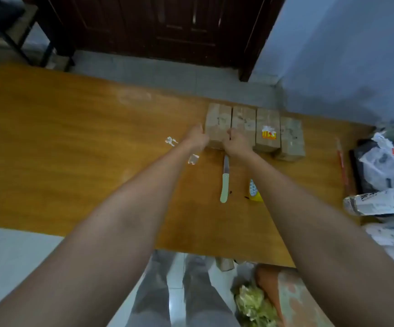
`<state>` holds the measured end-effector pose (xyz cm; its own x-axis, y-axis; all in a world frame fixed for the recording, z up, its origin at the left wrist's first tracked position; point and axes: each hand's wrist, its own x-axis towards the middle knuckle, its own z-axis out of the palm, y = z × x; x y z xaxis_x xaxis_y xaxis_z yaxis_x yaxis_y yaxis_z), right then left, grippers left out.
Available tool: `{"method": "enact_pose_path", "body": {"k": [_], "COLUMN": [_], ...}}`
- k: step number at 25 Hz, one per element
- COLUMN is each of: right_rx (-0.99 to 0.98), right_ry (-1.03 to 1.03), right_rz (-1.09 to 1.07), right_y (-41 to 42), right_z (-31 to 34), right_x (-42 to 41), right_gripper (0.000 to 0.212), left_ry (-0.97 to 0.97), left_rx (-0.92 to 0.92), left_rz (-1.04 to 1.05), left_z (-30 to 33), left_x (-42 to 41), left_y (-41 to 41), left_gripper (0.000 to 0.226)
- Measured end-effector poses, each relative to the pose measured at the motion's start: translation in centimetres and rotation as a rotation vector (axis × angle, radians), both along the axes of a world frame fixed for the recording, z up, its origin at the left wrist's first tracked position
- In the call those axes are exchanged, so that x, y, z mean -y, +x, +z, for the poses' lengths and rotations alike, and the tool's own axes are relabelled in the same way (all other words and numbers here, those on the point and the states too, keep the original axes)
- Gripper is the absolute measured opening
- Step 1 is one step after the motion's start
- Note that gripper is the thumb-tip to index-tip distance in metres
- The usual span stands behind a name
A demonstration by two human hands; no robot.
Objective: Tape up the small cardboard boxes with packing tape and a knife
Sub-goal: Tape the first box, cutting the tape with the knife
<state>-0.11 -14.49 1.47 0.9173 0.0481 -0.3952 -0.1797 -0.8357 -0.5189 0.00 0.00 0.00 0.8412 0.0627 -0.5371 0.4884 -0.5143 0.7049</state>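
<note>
Boxes: four in a row at the table's far edge, long axes running near to far. Left hand and right hand grip the leftmost box at its near end, fingers curled round either side. Knife lies just near of it, blade pointing far. Tape roll right of knife, partly behind right forearm. Bags heaped far right.
</note>
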Motion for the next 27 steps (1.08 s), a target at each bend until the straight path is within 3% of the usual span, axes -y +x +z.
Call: {"method": "enact_pose_path", "body": {"k": [5, 9, 13, 19, 27], "right_rx": [-0.050, -0.023, -0.033, -0.158, 0.017], "right_ry": [0.019, 0.036, 0.174, 0.088, 0.323], "right_rz": [-0.053, -0.123, -0.270, -0.232, -0.312], "right_y": [-0.2, 0.0, 0.3, -1.9, -9.1], "right_z": [-0.9, -1.0, -1.4, -2.6, -2.8], "right_x": [-0.8, -1.2, -1.4, -3.0, -5.8], "right_gripper": [0.051, 0.049, 0.030, 0.038, 0.024], "left_ry": [-0.074, -0.092, -0.152, -0.136, -0.238], "left_rx": [0.011, 0.004, -0.022, -0.058, 0.095], "left_rz": [0.030, 0.013, 0.138, 0.241, 0.439], "left_z": [-0.4, -0.7, -0.7, -1.8, -2.1], "left_x": [0.5, 0.7, 0.1, -2.2, -5.2], "left_y": [0.2, 0.2, 0.1, -2.1, -9.3], "left_gripper": [0.036, 0.036, 0.024, 0.017, 0.018]}}
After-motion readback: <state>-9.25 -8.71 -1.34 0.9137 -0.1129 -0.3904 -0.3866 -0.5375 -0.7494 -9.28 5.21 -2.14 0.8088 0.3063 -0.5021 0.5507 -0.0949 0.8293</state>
